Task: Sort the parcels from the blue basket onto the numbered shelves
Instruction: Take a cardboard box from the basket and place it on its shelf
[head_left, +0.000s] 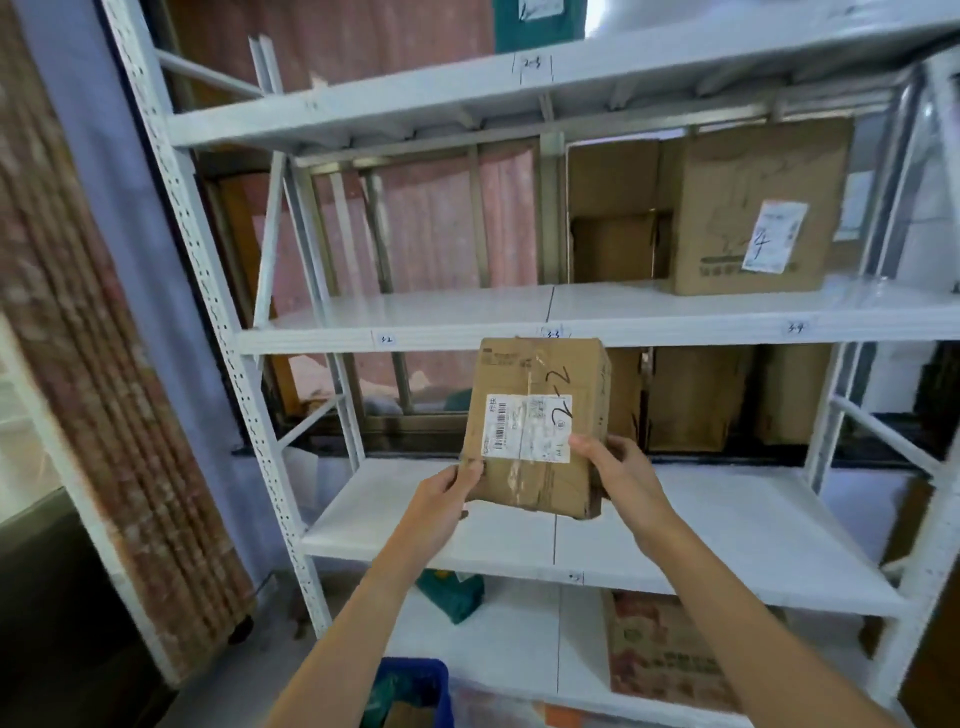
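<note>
Through the head camera I see both hands up in front of the white rack (205, 249), holding one brown parcel (537, 415) between them. My left hand (441, 499) pinches its lower left corner, and my right hand (621, 475) grips the lower right corner with the thumb across the label. The parcel is upright in the air, touching no shelf. Its top edge is just below the front edge of the middle shelf (457, 338), near the small tag there, and it hangs over the shelf below (727, 540).

The pen marks on it look like "2-2", though I can't be sure. If so, I'd judge it belongs higher, towards the left end of the top shelf (363, 111).

Some sorting looks done:
- A big carton marked 4 (753, 208) stands at the right end of the middle shelf.
- A teal packet (451, 597) and a printed carton (667, 654) lie on the bottom level.

The blue basket (439, 691) at the bottom edge of the frame has packets in it, so I reckon plenty is left.
</note>
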